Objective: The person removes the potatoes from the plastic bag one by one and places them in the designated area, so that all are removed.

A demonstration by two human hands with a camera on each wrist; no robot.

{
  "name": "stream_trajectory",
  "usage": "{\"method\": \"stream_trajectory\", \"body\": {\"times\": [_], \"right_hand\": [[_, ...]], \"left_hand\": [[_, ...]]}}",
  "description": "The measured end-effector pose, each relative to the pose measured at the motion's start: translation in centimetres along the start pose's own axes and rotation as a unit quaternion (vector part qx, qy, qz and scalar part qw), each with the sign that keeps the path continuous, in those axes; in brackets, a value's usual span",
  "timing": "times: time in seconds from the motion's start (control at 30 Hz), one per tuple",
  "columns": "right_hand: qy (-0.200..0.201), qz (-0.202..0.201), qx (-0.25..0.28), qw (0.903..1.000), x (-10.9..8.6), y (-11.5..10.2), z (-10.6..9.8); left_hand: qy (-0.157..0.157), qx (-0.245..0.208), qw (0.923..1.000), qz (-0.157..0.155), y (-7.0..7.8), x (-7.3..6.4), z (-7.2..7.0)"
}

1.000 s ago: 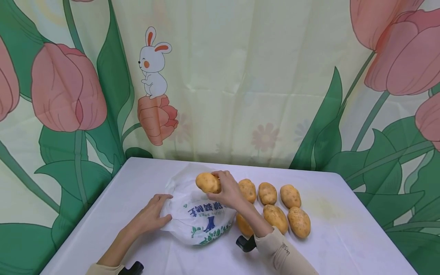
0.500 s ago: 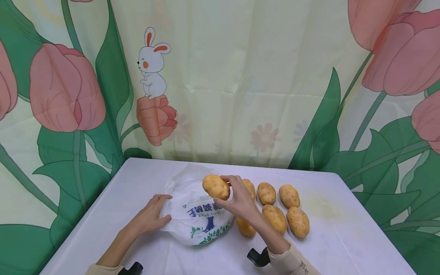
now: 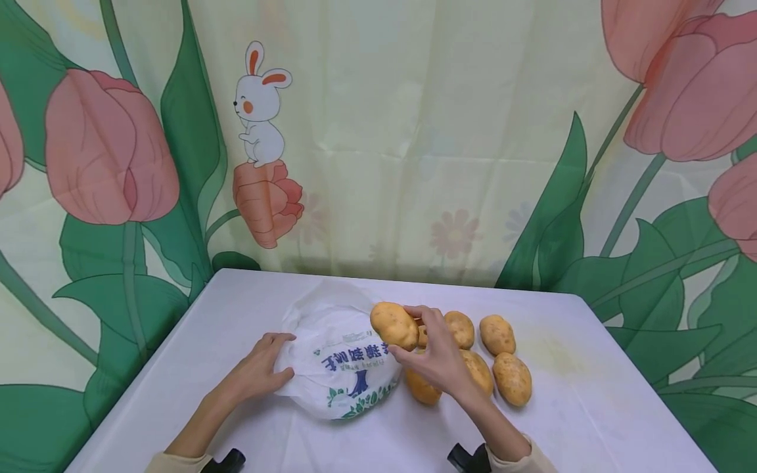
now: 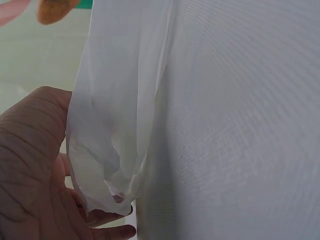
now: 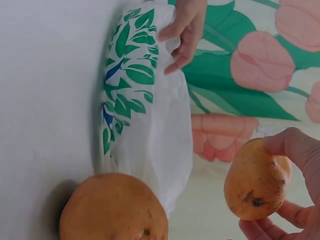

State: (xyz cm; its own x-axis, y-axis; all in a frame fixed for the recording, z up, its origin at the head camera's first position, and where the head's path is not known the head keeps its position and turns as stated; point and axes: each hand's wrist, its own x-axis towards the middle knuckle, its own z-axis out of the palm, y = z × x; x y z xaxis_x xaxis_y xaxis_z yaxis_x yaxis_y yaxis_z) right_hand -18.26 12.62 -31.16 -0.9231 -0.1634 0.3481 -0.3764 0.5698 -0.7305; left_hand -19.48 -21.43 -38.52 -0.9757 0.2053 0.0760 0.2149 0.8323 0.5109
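Observation:
A white plastic bag (image 3: 331, 401) with green leaf print and dark lettering lies bulging on the table, its contents hidden. At its left edge, my left hand (image 3: 260, 368) holds the rim; in the left wrist view the thin bag edge (image 4: 112, 100) passes between thumb and fingers. My right hand (image 3: 437, 358) grips a potato (image 3: 393, 325) between thumb and fingers, raised at the bag's right side. That same potato (image 5: 257, 180) shows a dark spot in the right wrist view. Beneath the right hand, a potato (image 3: 421, 387) rests close beside the bag.
More potatoes, such as the far one (image 3: 498, 335) and the near one (image 3: 513, 380), lie in two rough rows right of the bag. A white cloth covers the table (image 3: 591, 407). Behind it hangs a curtain (image 3: 384, 197) printed with tulips and a rabbit.
My right hand has carried the potato rightward, from above the bag to its right side near the other potatoes. The left hand stays at the bag's left edge.

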Motion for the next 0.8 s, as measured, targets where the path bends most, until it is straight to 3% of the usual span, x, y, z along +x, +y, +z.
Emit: {"method": "stream_trajectory", "body": {"times": [0.6, 0.8], "right_hand": [[0.056, 0.0, -0.048, 0.9973, -1.8, 2.5, -3.5], [0.076, 0.02, -0.058, 0.9952, -2.3, 3.3, -4.8]], "left_hand": [[0.0, -0.007, 1.0, 0.006, 0.0, -0.2, -0.1], [0.001, -0.004, 1.0, 0.005, 0.0, -0.1, -0.1]]}}
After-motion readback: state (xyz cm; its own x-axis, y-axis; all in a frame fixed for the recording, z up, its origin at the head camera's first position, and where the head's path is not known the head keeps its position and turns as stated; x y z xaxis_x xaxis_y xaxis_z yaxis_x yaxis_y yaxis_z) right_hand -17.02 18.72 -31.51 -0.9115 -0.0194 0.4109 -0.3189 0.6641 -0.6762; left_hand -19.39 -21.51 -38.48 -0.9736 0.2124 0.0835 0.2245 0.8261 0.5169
